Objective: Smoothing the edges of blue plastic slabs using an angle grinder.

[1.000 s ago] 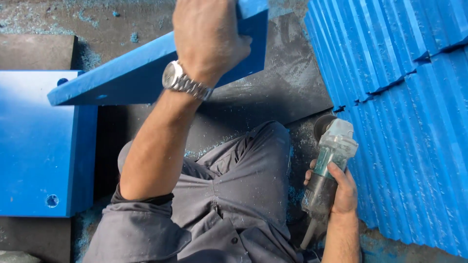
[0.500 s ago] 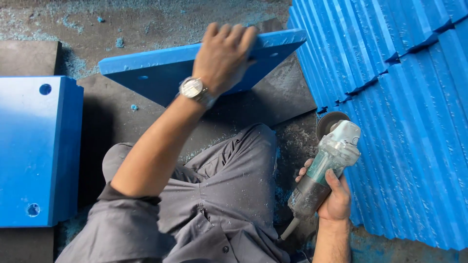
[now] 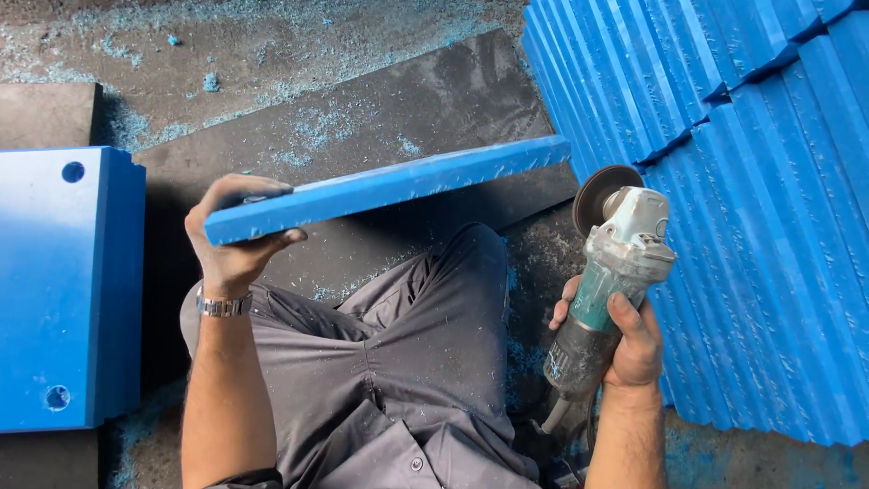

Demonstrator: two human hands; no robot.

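To your right, a big stack of blue panels (image 3: pixel 760 208) leans in rows, filling that side of the view. On your left lies a thick blue block (image 3: pixel 63 290) with round holes near its corners, resting flat on the floor. Between them a dark mat (image 3: pixel 362 118) is dusted with blue shavings (image 3: pixel 308 127). You sit with your grey trousers (image 3: pixel 407 344) over the mat. Your left hand (image 3: pixel 237 237) is clenched around the near end of a long blue board (image 3: pixel 389 186), holding it edge-up above your knee, its far end reaching toward the stack. Your right hand (image 3: pixel 625 340) wraps firmly around the body of an angle grinder (image 3: pixel 608 272), its disc (image 3: pixel 597 195) just beside the board's far end. A metal watch (image 3: pixel 224 305) sits on your left wrist.
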